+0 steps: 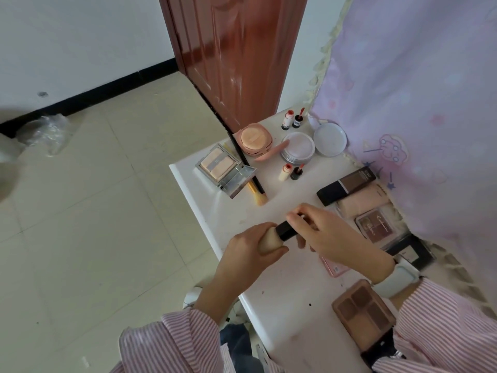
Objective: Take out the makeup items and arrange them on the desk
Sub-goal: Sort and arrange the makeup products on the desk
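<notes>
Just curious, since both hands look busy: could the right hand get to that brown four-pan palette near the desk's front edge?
Probably yes, once free. The right hand and left hand both grip a cream-and-black tube. The brown palette lies uncovered just below the right wrist, nothing between.
</notes>
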The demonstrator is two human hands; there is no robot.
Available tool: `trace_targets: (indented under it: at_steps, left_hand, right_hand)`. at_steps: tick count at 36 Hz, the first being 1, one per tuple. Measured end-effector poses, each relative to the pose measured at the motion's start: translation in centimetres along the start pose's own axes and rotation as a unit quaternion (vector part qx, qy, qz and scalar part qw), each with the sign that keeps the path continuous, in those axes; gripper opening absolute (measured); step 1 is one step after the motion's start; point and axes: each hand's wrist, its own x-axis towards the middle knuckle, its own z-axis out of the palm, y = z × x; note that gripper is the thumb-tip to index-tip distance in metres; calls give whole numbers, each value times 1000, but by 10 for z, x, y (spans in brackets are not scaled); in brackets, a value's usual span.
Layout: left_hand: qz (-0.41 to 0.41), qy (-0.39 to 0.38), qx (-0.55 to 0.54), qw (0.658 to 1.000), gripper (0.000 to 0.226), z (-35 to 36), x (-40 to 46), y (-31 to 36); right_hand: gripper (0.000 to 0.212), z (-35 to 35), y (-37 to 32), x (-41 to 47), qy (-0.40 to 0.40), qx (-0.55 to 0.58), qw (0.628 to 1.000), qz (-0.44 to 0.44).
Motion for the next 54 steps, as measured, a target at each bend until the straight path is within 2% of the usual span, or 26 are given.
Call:
trace_targets:
  at_steps: [3, 5, 7, 11, 15, 19, 22, 29, 36, 47, 54]
  left_hand:
    - [-6, 11, -8, 1000, 37, 3, 1, 0]
    - [-12, 24, -13, 1000, 38, 4, 1, -1]
    - [-14, 32, -13, 999, 40, 6, 2, -2]
    - [-17, 32, -20, 999, 42, 8, 6, 2]
    - [-16, 33, -23, 999, 41, 10, 9, 4]
    - [-4, 36, -7, 999, 43, 11, 13, 4]
    - [3, 34, 7, 999, 44, 12, 15, 5]
    - [-25, 38, -10, 999, 44, 8, 17, 0]
    - [-49, 49, -33, 997, 45, 4, 16, -3]
    - [-17, 39, -24, 999, 46, 7, 20, 3]
    - [-32, 44, -30, 998, 49, 5, 18, 0]
  right_hand:
    - [7, 2, 2, -1, 17, -19, 999, -43]
    - [22, -1, 2, -3, 9, -3, 998, -59]
    - [28, -2, -2, -3, 15, -10, 999, -28]
    - [28, -1, -3, 4, 68, -76, 994, 28]
    - [7, -6, -4, 2, 62, -61, 996, -10]
    - [19, -11, -8, 4, 38, -63, 997, 9]
    - [26, -11, -7, 8, 56, -92, 994, 34]
    - [4, -21, -3, 5, 87, -28, 995, -31]
    - [6, -32, -3, 4, 85, 30, 995, -47]
    - [6, -23, 0, 5, 79, -22, 991, -103]
    - [15, -36, 2, 1, 121, -1, 985, -122]
